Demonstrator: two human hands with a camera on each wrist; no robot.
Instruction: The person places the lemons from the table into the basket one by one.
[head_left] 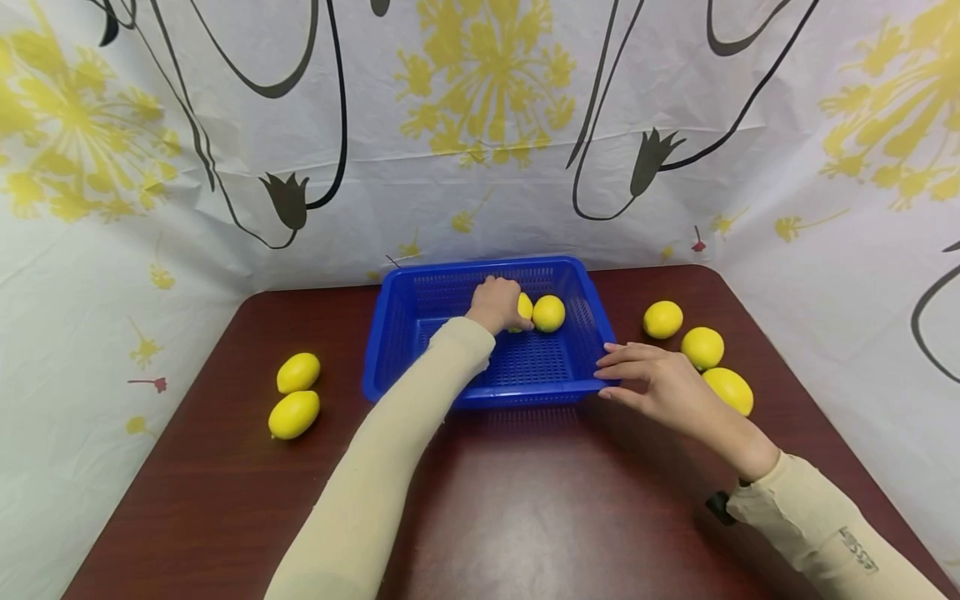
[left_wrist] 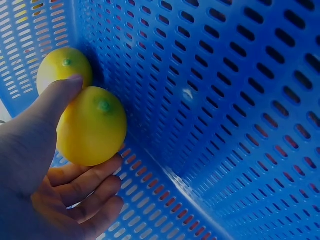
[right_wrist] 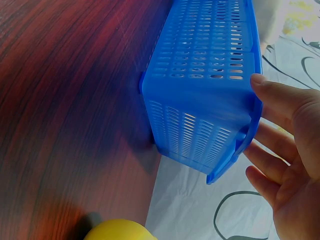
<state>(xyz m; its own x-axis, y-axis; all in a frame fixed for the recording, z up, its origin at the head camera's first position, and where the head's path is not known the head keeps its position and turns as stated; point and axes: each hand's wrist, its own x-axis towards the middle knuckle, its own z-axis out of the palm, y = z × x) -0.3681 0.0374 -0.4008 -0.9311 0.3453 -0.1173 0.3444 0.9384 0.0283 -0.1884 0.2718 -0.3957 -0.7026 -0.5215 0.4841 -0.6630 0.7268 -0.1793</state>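
Note:
Inside the blue plastic basket (head_left: pixel 525 392), my left hand (head_left: pixel 497 305) holds a lemon (left_wrist: pixel 92 127). Its thumb lies across the top of the fruit and its fingers bend beneath, as the left wrist view shows. A second lemon (head_left: pixel 549 313) sits in the basket right beside the held one. My right hand (head_left: pixel 660 383) is at the basket's near right corner. There the thumb touches the rim, and the other fingers reach to its far side, as seen in the right wrist view; some fingertips are hidden.
On the dark red-brown table (head_left: pixel 495 500), two lemons (head_left: pixel 294 414) lie left of the basket. To the right lie three more: a far lemon (head_left: pixel 663 319), a middle lemon (head_left: pixel 702 347) and a near lemon (head_left: pixel 729 390) close to my right hand. A patterned white sheet (head_left: pixel 480 192) hangs behind.

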